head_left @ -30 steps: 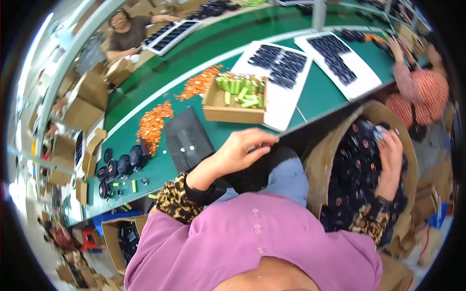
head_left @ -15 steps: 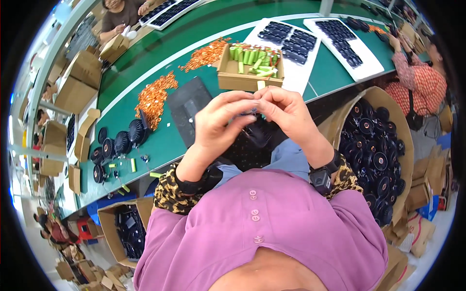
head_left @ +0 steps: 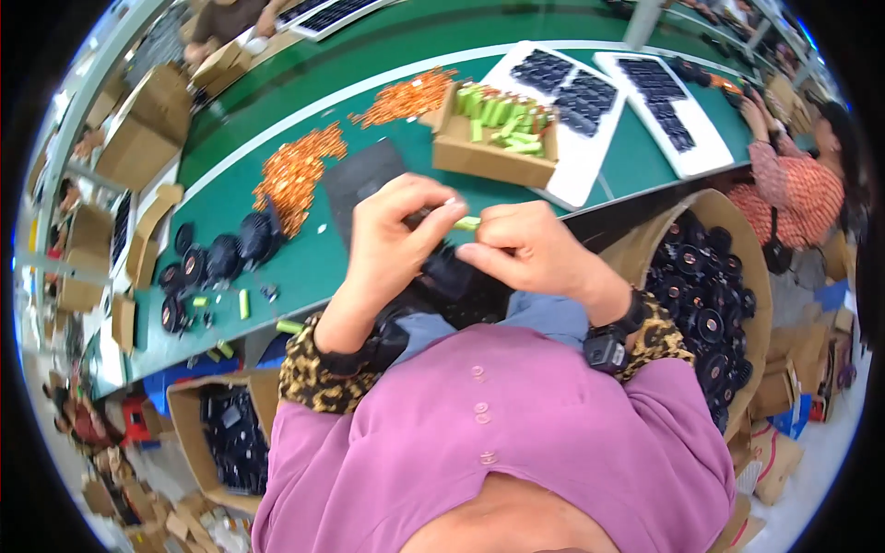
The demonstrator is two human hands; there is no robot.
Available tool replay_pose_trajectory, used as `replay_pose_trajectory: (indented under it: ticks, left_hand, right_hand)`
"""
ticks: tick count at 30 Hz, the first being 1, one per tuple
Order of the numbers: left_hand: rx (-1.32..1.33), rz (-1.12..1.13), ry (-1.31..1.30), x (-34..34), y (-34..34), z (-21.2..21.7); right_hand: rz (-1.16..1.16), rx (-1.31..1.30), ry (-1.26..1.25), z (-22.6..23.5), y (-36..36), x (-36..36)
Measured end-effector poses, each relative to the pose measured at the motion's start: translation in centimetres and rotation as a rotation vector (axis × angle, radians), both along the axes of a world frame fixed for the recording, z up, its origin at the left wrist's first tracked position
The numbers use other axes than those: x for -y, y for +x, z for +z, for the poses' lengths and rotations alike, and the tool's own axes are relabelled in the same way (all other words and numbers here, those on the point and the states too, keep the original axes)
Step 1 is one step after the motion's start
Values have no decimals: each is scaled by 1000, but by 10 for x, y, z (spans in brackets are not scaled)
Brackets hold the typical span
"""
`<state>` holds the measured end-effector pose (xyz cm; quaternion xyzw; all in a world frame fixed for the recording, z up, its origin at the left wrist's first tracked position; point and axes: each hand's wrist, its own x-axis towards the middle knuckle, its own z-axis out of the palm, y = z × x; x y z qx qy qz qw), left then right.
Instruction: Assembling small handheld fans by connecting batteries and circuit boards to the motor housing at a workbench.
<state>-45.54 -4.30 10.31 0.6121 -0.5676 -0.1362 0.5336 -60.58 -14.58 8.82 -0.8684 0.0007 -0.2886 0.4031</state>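
Small green cylinder, lying roughly level, pinched between fingertips of both hands above the green tabletop's near edge; black round part just beneath.

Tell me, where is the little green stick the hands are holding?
In the head view, the little green stick sits mid-picture, pinched between the left hand and right hand, below the cardboard box.

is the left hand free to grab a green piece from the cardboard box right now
Probably not: the left hand is pinching a black part and green piece with the right hand. The cardboard box lies open just beyond, unobstructed.
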Motion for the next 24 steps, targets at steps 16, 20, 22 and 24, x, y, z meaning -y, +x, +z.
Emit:
replay_pose_trajectory:
  ticks: [16, 20, 22, 24]
  left_hand:
    - [97, -237, 4, -5, 1, 8]
    - [-64, -168, 24, -2, 8, 7]
    - [-282, -191, 72, -6, 9, 10]
    - [-376, -226, 62, -6, 17, 11]
  right_hand:
    - [249, 1, 909, -4, 9, 8]
    - [132, 119, 850, 2, 17, 6]
    - [42, -14, 889, 16, 10, 9]
    - [57, -83, 949, 17, 13, 13]
